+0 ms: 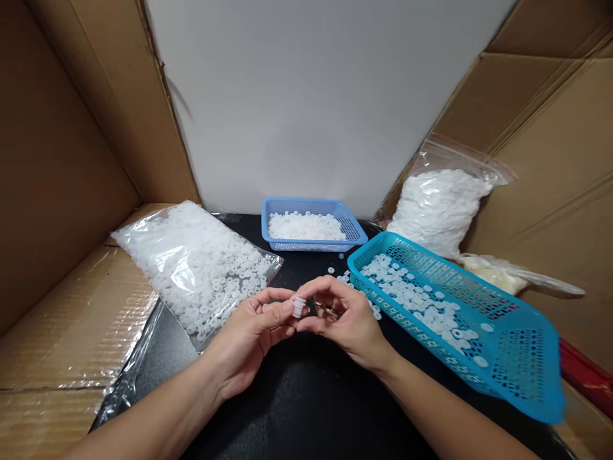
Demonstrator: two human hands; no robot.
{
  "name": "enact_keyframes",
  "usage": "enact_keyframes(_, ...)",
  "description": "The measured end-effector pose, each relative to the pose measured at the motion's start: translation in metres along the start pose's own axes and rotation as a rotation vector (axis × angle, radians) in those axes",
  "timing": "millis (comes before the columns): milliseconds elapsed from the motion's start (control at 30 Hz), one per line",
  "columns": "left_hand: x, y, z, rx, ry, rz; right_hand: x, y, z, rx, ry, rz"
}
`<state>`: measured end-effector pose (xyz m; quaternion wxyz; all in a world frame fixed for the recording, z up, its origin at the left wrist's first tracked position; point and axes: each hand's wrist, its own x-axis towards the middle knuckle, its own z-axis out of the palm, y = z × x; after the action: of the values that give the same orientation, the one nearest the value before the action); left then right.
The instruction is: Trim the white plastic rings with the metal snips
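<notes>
Between my two hands, over the black tabletop, is a small ribbed white plastic piece (299, 306), which looks like a short stack of rings. My left hand (258, 329) pinches it with thumb and fingertips from the left. My right hand (342, 319) has its thumb and forefinger curled at the piece's right side; a small dark, partly metallic thing (325, 309) shows inside that hand, too covered to name. Several loose white plastic rings (345, 278) lie just beyond my right hand, beside the turquoise basket (412, 329).
The turquoise basket holds many white rings. A blue basket (316, 245) of small white parts stands at the back. To the left lies a clear bag (201, 268) full of white rings; another filled zip bag (438, 207) leans on the right cardboard wall (550, 166).
</notes>
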<state>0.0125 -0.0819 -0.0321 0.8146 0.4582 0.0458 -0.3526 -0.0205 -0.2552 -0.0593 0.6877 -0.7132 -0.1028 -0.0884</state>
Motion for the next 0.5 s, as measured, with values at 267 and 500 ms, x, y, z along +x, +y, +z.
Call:
enact_keyframes(267,-0.0032,-0.0059,0.0011,-0.056,-0.147,0.018,-0.0085,-0.0048,0.0097,0.119,-0.018,-0.010)
enact_keyframes(500,-0.0012,-0.0078,-0.0014,-0.101,-0.106,0.012,-0.0097,-0.0032,0.0110,-0.018,0.031,-0.095)
